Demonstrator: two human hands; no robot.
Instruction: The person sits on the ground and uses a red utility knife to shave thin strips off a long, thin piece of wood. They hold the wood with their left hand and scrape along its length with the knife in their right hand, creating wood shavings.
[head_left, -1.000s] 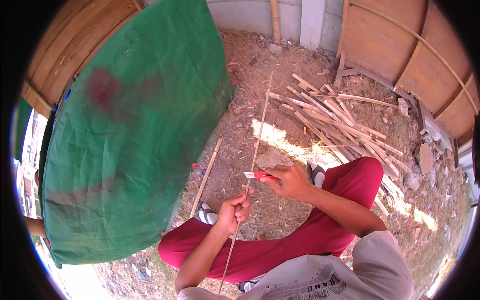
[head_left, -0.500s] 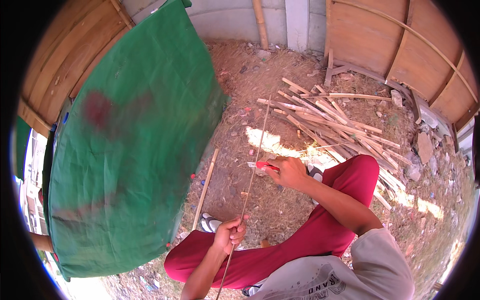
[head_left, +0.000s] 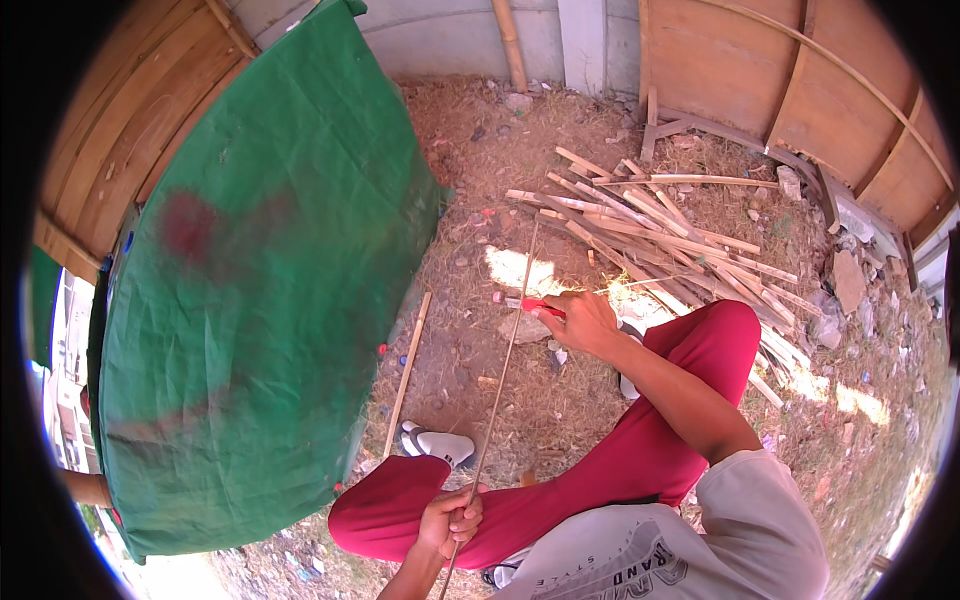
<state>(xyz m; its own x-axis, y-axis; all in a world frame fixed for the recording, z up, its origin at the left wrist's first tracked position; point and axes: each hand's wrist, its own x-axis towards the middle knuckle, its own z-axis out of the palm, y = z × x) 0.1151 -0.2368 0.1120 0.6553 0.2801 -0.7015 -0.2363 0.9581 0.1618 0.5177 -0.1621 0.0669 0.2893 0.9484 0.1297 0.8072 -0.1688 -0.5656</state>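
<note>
Compared with the earlier frame, the thin strip (head_left: 498, 395) is being drawn nearer to the body, the left hand (head_left: 453, 520) is being lowered with it, and a longer stretch is being left between the hands. The strip is being held at a slant to the right of the green sheet (head_left: 290, 330), its far end being pointed away from the body. By the left grip, the strip is being clasped with curled fingers. By the right hand (head_left: 585, 322), farther right of the sheet, a red-handled knife (head_left: 545, 308) is being gripped; its blade is being held across the strip, though whether they are touching cannot be told. A single stick (head_left: 408, 375) is being seen just beside the sheet's right edge. To the sheet's right, nearest the body, the ground (head_left: 455, 270) is being partly hidden by maroon trousers (head_left: 630, 445). Well right of the sheet, a pile of sticks (head_left: 665, 235) is being partly sunlit; beyond it, a wooden panel (head_left: 720, 80) is being seen.
</note>
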